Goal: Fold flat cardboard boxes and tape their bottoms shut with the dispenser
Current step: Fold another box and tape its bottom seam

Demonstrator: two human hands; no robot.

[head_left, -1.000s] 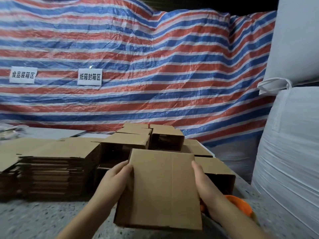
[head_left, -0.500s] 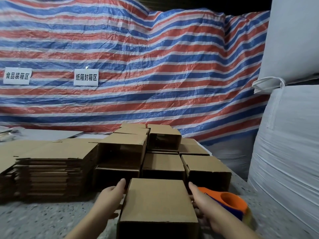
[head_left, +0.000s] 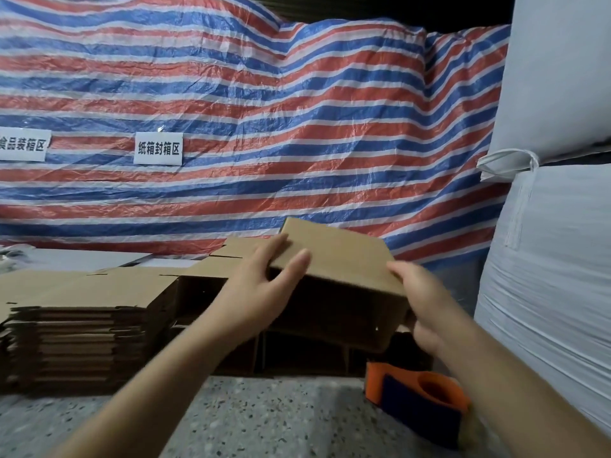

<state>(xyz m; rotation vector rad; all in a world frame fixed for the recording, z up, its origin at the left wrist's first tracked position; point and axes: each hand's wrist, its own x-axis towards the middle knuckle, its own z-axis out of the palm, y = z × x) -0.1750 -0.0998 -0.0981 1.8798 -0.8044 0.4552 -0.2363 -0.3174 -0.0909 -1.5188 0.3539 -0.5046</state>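
a folded box is being held tilted above the table, gripped by the left hand at 9 o'clock and the right hand at 3 o'clock. the dispenser is lying at 5 o'clock.

Matt brown cardboard box, speckled stone-like tabletop, crinkled glossy plastic tarp

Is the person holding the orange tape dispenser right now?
No, the tape dispenser lies on the table while the left hand and right hand hold a cardboard box.
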